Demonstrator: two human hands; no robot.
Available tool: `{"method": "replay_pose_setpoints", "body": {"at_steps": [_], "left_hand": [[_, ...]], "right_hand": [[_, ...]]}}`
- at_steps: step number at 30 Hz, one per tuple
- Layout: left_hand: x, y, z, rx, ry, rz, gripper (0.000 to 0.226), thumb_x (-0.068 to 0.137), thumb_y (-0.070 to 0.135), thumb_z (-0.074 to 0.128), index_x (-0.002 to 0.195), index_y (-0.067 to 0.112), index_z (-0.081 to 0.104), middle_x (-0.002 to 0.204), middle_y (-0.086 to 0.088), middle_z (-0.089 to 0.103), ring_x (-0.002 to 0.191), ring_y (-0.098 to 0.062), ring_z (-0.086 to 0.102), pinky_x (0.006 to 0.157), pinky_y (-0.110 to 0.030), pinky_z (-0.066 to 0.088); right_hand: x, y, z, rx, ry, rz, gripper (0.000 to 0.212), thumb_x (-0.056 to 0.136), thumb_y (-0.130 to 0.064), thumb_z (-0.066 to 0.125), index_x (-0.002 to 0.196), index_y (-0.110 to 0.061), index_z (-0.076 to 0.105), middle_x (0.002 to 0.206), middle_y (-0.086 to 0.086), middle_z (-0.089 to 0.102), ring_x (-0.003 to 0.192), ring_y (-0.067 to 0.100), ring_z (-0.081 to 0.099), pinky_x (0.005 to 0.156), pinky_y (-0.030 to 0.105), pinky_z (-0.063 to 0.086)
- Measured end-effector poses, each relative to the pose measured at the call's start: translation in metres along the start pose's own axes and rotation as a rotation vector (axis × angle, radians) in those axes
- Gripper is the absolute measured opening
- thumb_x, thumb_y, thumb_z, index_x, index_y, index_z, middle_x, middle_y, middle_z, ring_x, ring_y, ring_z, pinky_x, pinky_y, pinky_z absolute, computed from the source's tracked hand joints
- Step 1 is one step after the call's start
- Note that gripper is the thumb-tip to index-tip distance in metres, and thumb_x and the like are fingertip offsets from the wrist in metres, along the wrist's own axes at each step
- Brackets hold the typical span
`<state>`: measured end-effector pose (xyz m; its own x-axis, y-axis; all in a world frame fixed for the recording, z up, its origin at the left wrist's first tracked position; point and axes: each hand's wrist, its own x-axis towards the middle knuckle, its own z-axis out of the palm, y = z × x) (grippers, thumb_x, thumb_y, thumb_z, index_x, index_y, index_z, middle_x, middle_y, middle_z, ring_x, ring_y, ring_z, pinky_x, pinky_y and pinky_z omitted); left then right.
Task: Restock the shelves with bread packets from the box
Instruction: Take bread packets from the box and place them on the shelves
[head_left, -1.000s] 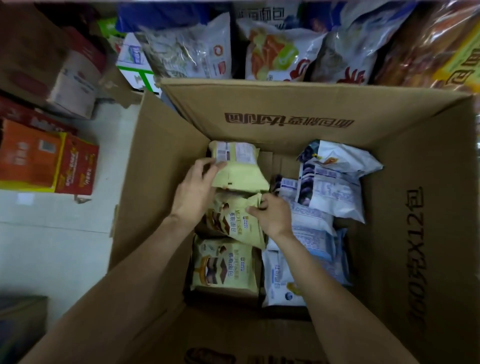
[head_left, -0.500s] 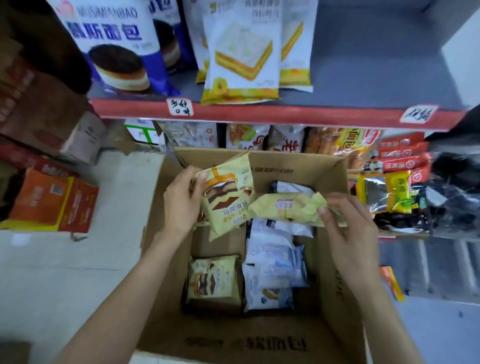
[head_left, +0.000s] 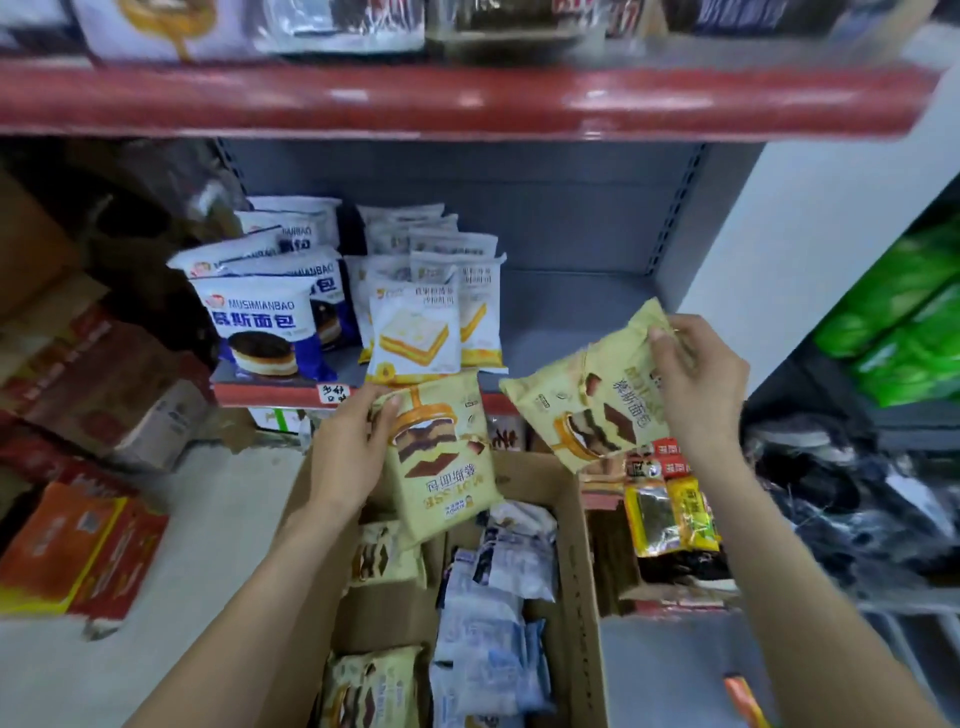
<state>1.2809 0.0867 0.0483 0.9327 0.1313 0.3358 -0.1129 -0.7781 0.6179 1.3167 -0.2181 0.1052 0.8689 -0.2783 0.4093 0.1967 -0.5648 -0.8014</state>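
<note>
Two yellow packets are now out of the box (head_left: 574, 597): your left hand (head_left: 345, 452) grips one (head_left: 441, 457), your right hand (head_left: 696, 379) pinches the other (head_left: 587, 395), raised toward the shelf's (head_left: 571, 312) bare part at 1 o'clock.

Two pale-yellow bread packets printed with layered chocolate cake are hanging above the cardboard box (head_left: 576, 561): the left packet (head_left: 441, 457) is sitting upside down over its far-left corner, the right packet (head_left: 597, 395) is tilting beyond its far-right corner. More yellow packets (head_left: 371, 686) and blue-white packets (head_left: 488, 623) are lying inside the box. The grey shelf (head_left: 571, 306) beyond the box is carrying standing packets at its left.
</note>
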Motion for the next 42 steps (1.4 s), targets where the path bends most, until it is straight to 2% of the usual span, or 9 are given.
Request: {"method": "replay_pose_setpoints", "body": {"at_steps": [6,12,16,21,24,30,35,38,42], "left_hand": [[0.019,0.015,0.018,0.001,0.069,0.0,0.029,0.096,0.039,0.043,0.093,0.013,0.056,0.075,-0.003,0.063,0.065,-0.023,0.058,0.054,-0.037,0.041],[0.054,0.032,0.036,-0.041,0.152,-0.014,0.024,0.097,0.036,0.044,0.09,0.016,0.054,0.079,-0.001,0.063,0.071,-0.023,0.058,0.058,-0.038,0.044],[0.066,0.035,0.047,-0.074,0.17,-0.017,0.018,0.098,0.034,0.044,0.087,0.02,0.048,0.075,0.002,0.06,0.066,-0.019,0.057,0.053,-0.036,0.042],[0.074,0.037,0.056,-0.089,0.185,-0.055,0.014,0.098,0.034,0.044,0.09,0.024,0.048,0.075,0.004,0.061,0.066,-0.016,0.057,0.054,-0.035,0.042],[0.078,0.043,0.06,-0.104,0.174,-0.091,0.019,0.099,0.033,0.043,0.096,0.017,0.054,0.076,0.002,0.062,0.064,-0.013,0.058,0.056,-0.034,0.044],[0.112,0.075,0.082,-0.389,0.064,-0.019,0.014,0.099,0.022,0.046,0.091,0.013,0.053,0.074,0.012,0.056,0.064,0.009,0.053,0.053,-0.017,0.038],[0.149,0.095,0.103,-0.612,-0.017,-0.048,0.035,0.097,0.021,0.051,0.131,0.02,0.042,0.117,0.006,0.054,0.107,-0.003,0.053,0.088,-0.018,0.044],[0.146,0.074,0.106,-0.377,-0.041,-0.101,0.055,0.096,0.021,0.051,0.145,0.016,0.025,0.139,-0.005,0.044,0.13,-0.016,0.041,0.102,-0.026,0.035],[0.119,0.028,0.105,0.09,-0.12,0.03,0.056,0.095,0.018,0.051,0.146,0.013,0.028,0.148,-0.008,0.033,0.14,-0.023,0.021,0.111,-0.029,0.021]], "right_hand": [[0.086,0.023,0.054,-0.255,-0.048,-0.406,0.016,0.094,-0.022,0.055,0.097,-0.013,0.069,0.07,0.003,0.067,0.066,0.026,0.06,0.074,0.033,0.038],[0.16,0.046,0.113,-0.479,-0.068,-0.623,0.022,0.093,-0.024,0.05,0.097,-0.018,0.071,0.086,0.003,0.073,0.079,0.029,0.063,0.079,0.036,0.029],[0.19,0.052,0.149,-0.681,-0.054,-0.724,0.022,0.069,-0.002,0.07,0.079,-0.022,0.073,0.067,0.001,0.069,0.067,0.027,0.061,0.074,0.033,0.035],[0.183,0.069,0.158,-0.512,-0.266,-0.411,0.045,0.095,-0.005,0.046,0.139,-0.009,0.044,0.141,0.011,0.048,0.131,0.029,0.039,0.11,0.031,0.028],[0.135,0.057,0.12,-0.008,-0.3,-0.17,0.032,0.099,-0.017,0.045,0.129,-0.012,0.055,0.131,0.003,0.054,0.117,0.019,0.05,0.092,0.009,0.036],[0.06,0.071,0.068,0.427,-0.849,0.013,0.09,0.075,-0.037,0.077,0.143,-0.047,0.019,0.143,-0.016,0.039,0.126,0.006,0.047,0.098,0.031,0.045],[0.086,0.093,0.082,0.44,-0.444,0.089,0.09,0.08,-0.01,0.074,0.139,-0.049,0.018,0.127,-0.005,0.057,0.112,0.014,0.06,0.092,0.044,0.052],[0.11,0.101,0.109,0.312,-0.242,0.128,0.075,0.087,-0.006,0.064,0.144,-0.034,0.023,0.127,-0.004,0.054,0.113,0.014,0.054,0.095,0.031,0.049],[0.133,0.108,0.17,-0.035,-0.488,0.176,0.061,0.098,-0.018,0.047,0.15,-0.016,0.016,0.154,0.0,0.021,0.142,0.02,0.02,0.116,0.037,0.019]]}}
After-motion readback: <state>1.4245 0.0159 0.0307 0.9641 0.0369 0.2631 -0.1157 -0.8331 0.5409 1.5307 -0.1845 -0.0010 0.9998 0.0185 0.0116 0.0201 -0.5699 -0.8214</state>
